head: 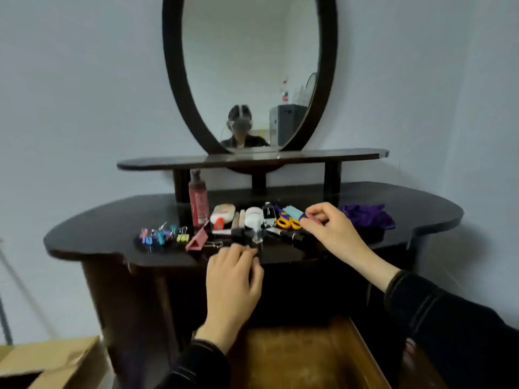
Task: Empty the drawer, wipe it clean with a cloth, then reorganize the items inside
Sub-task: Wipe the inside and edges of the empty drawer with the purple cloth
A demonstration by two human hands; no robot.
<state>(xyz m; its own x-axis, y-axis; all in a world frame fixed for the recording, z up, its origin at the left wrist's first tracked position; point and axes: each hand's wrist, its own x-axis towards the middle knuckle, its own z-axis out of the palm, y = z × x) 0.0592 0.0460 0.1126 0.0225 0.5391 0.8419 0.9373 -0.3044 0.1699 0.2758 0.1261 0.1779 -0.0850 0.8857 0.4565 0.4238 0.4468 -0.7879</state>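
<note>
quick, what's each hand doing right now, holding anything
Left hand: fingers curled at the small dark items; cannot tell if it grips one.
Right hand: pinches a small pink item.

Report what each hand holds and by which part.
Right hand pinches a small pink block by one end, thumb against fingertips. Left hand touches a small dark object at the tabletop edge with fingertips; hold unclear.

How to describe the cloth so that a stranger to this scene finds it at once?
Below the oval mirror stands a dark dressing table. At the right end of its row of small items, beyond the right hand, lies the cloth: crumpled purple fabric, the only soft thing there.
</note>
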